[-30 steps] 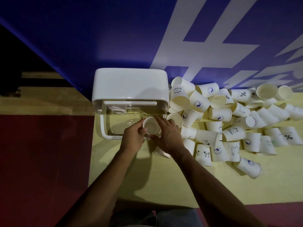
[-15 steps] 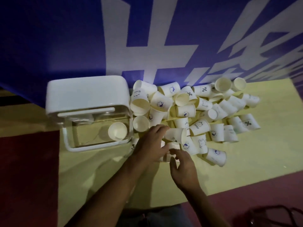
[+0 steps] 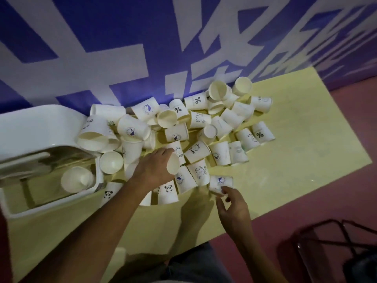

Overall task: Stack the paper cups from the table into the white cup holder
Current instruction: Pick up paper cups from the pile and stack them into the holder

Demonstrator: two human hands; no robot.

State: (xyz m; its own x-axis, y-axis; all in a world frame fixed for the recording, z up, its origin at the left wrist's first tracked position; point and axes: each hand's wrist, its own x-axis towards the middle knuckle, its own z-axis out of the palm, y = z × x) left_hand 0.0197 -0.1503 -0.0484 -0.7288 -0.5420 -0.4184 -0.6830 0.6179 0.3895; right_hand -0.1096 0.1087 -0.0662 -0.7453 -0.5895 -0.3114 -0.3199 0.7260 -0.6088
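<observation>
The white cup holder [image 3: 51, 203] stands at the left of the yellow table, its lid [image 3: 36, 127] raised at the back. One paper cup [image 3: 76, 179] sits inside it, mouth up. A heap of white printed paper cups [image 3: 204, 123] lies right of the holder, most on their sides. My left hand [image 3: 153, 168] reaches into the heap's near edge and is closed around one cup [image 3: 173, 165], tilted with its mouth facing me. My right hand [image 3: 231, 205] is lower right, fingers spread, its fingertips touching the rim of a cup on its side [image 3: 221, 180].
A blue wall with large white characters [image 3: 122, 58] rises directly behind the heap. The yellow table [image 3: 295, 160] ends at the right and front over a red floor. A dark metal chair frame [image 3: 326, 242] stands at the bottom right.
Both hands left the holder, where one cup now sits, and moved right to the heap. My left hand closed on a cup. My right hand reached out to another cup's rim.
</observation>
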